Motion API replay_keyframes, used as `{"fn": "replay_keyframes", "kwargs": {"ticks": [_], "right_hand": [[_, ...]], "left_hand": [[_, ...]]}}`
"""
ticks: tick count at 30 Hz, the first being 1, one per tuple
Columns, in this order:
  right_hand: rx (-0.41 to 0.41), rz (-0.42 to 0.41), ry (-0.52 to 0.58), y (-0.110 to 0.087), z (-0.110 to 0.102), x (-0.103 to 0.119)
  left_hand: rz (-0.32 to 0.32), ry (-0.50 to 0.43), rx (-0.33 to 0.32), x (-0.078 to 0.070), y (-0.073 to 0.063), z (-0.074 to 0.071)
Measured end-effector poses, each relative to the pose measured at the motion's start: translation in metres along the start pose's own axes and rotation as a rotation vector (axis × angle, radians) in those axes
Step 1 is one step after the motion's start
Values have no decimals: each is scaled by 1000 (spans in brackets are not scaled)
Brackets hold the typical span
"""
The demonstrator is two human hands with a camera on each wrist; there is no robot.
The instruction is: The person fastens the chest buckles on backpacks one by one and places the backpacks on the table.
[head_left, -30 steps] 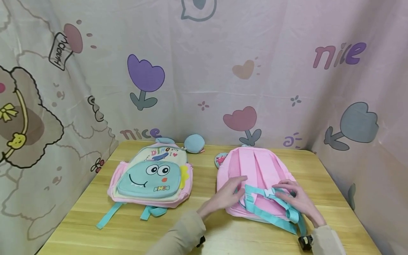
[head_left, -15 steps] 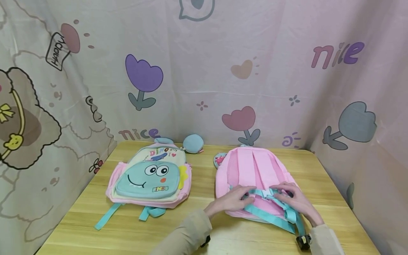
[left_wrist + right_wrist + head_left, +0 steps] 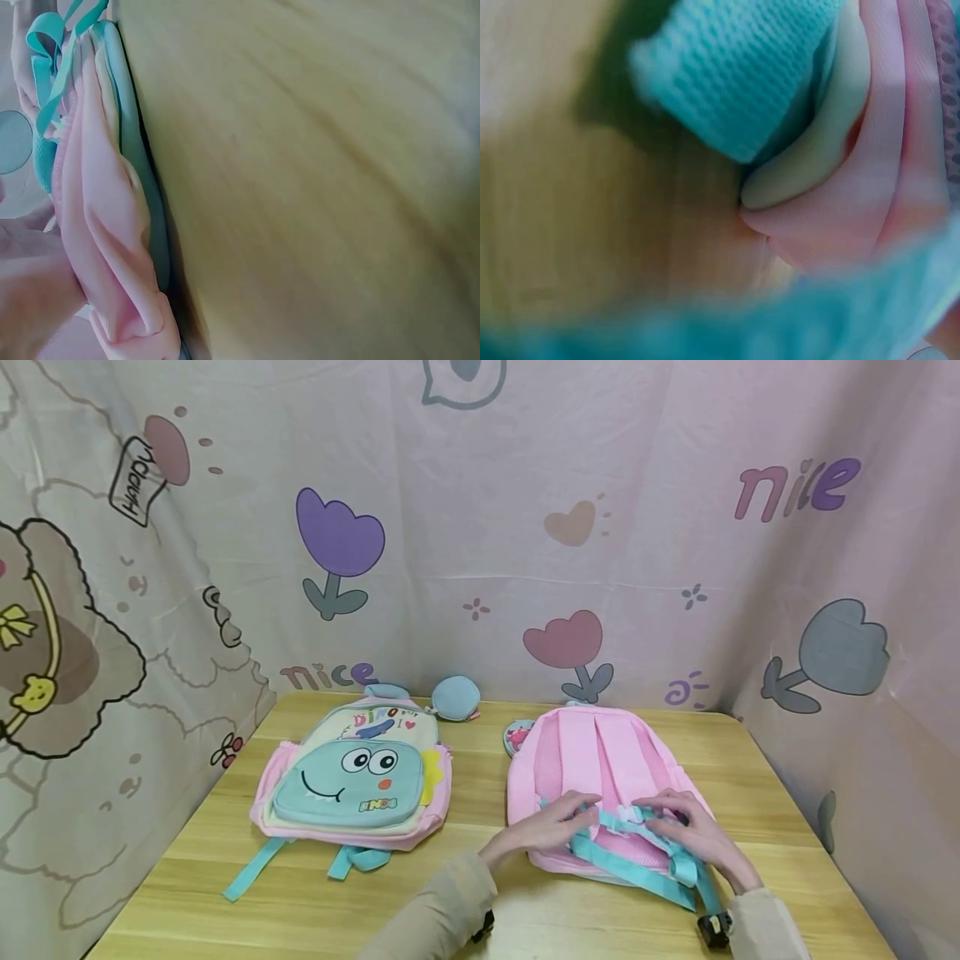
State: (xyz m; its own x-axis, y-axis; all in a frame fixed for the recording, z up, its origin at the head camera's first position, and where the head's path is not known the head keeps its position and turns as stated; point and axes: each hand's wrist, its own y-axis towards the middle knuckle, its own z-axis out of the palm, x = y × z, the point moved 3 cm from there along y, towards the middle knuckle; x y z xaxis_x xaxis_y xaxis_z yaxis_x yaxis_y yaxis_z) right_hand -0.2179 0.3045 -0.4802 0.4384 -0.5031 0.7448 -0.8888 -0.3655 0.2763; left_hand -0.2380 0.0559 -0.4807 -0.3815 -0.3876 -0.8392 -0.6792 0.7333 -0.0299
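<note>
The turquoise strap [image 3: 611,822] runs left-right, pinched by left hand [image 3: 546,827] and right hand [image 3: 694,832], its white buckle [image 3: 630,815] nearer the right.

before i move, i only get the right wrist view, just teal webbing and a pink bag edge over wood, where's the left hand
Observer: The head view shows the left hand at the teal straps of the pink backpack, across from the right hand.

Operator: ok and is there another bag around

Observer: Yes, a dinosaur-face backpack lies to the left on the same table, printed front facing up.
</note>
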Motion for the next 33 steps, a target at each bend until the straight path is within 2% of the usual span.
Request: {"fn": "replay_keyframes", "kwargs": {"ticks": [3, 7, 10, 19, 26, 33], "right_hand": [[-5, -3, -11, 0, 0, 2], [-21, -11, -60, -1, 1, 0], [-45, 6, -115, 0, 3, -1], [-125, -3, -193, 3, 8, 5], [-125, 31, -195, 3, 8, 4], [-130, 13, -190, 2, 8, 2]], "left_hand": [[-54, -114, -13, 3, -1, -1], [-98, -177, -36, 5, -3, -3], [-105, -225, -56, 6, -2, -5], [-97, -223, -48, 6, -3, -7], [-41, -354, -26, 9, -1, -8], [0, -460, 8, 11, -1, -6]]}}
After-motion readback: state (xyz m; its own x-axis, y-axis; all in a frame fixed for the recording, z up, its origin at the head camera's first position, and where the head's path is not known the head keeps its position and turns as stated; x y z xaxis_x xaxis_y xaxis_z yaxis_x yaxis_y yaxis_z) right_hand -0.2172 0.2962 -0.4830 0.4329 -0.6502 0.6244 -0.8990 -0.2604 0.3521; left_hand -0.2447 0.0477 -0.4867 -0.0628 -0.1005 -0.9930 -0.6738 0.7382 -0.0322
